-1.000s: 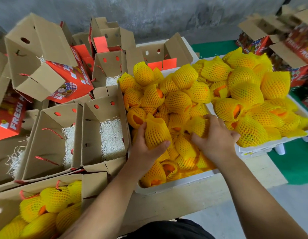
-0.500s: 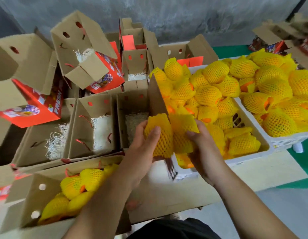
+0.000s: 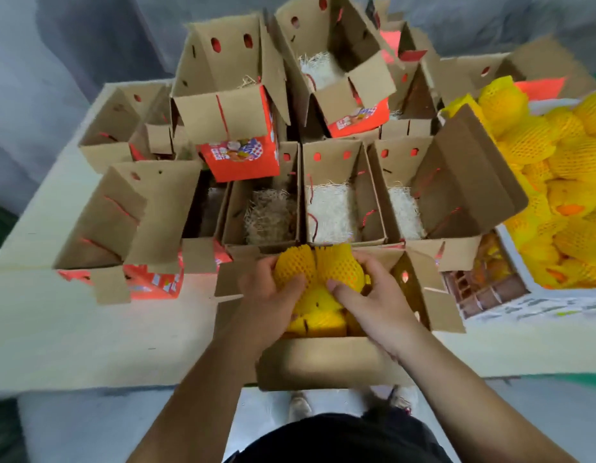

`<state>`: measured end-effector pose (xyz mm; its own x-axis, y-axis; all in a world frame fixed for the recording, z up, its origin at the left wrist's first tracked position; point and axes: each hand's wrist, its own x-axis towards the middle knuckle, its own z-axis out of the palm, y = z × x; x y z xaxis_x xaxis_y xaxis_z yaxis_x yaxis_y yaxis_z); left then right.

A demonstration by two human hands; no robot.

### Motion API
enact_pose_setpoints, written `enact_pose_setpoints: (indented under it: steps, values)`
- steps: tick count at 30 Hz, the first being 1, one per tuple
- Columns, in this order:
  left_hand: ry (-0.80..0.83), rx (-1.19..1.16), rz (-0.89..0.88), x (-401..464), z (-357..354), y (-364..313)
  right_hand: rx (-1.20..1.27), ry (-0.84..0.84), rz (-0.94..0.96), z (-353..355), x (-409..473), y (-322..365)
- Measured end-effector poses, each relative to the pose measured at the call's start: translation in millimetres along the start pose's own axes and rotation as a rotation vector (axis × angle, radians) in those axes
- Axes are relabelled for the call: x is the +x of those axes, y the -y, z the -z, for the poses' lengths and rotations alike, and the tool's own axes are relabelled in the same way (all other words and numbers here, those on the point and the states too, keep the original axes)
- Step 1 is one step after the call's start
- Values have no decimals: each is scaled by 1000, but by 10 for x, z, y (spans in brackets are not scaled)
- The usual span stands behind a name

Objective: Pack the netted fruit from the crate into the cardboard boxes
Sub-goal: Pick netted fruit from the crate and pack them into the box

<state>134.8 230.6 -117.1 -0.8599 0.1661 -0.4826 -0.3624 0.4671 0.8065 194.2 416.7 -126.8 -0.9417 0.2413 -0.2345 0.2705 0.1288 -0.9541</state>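
Over the nearest cardboard box (image 3: 326,360), the left hand (image 3: 268,304) curls its fingers round one netted fruit (image 3: 293,267), thumb pressed on the near side of the yellow mesh. The right hand (image 3: 378,304) grips a second netted fruit (image 3: 340,267) the same way (thumb tip on the net, fingers wrapped behind). The two fruits touch side by side, their gathered net ends pointing up and away from the person, long axes roughly upright. Below them more netted fruit (image 3: 318,320) lies inside the box. Beyond stand open boxes lined with pale shredded paper (image 3: 330,212). At right, the white crate (image 3: 530,300) holds a heap of netted fruit.
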Motion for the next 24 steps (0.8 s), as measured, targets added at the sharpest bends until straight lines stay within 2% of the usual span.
enact_pose_setpoints:
  steps: [2, 4, 6, 9, 11, 14, 17, 19, 22, 24]
  values:
    - [11, 487, -81, 21, 17, 53, -227, 33, -24, -81, 9, -131]
    - [-72, 874, -222, -24, -61, 31, -491, 124, -80, -149, 23, -201]
    - [-142, 1055, -350, -51, -164, 39, -635, 145, -120, -207, 69, -225]
    - [-189, 1201, -506, 24, -185, 119, -825, 131, -181, -257, 131, -209]
    - [-125, 1220, -528, 124, -136, 177, -982, 150, -251, -284, 166, -161]
    - [-32, 1185, -505, 248, -101, 203, -959, 214, -285, -324, 241, -71]
    - [7, 1004, -478, 291, -60, 117, -990, 229, -238, -219, 247, 8]
    - [14, 779, -509, 294, -36, 68, -811, 101, -129, -55, 200, 39]
    - [66, 466, -565, 253, -117, -34, -521, -202, 57, 205, 122, 27]
    - [87, 405, -629, 232, -270, -146, -434, -252, 106, 360, 73, 12]
